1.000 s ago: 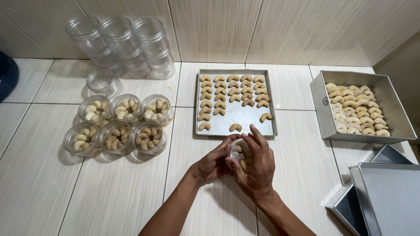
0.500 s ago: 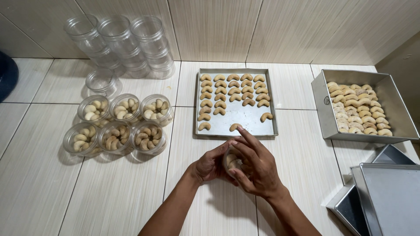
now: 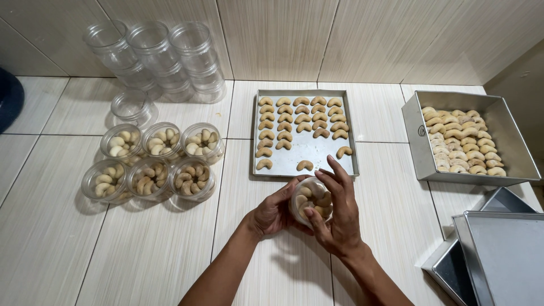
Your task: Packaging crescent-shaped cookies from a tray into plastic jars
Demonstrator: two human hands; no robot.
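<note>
Since the earlier frames, the right hand (image 3: pixel 335 218) has been shifted from hovering over the jar's mouth to its right side, fingers spread against the wall. Nearest the camera, a small clear jar (image 3: pixel 311 202) half filled with crescent cookies is grasped between both hands on the tiled floor (image 3: pixel 141 249), just in front of the flat baking tray (image 3: pixel 305 152). It is cupped from the left by the left hand (image 3: pixel 273 213), whose fingers are curled around its wall.

Rows of crescent cookies (image 3: pixel 300 118) are laid across the far half of the tray, and a few loose ones are left along its near edge. To the left of the tray, six filled jars (image 3: pixel 153 161) are grouped in two rows, touching one another. To the right of the tray, a deep metal pan (image 3: pixel 418 141) heaped with cookies is set, and empty metal pans (image 3: pixel 498 255) are stacked nearer than it. Beyond the filled jars, left of the tray's far corner, empty clear jars (image 3: pixel 156 56) are stacked against the wall.
</note>
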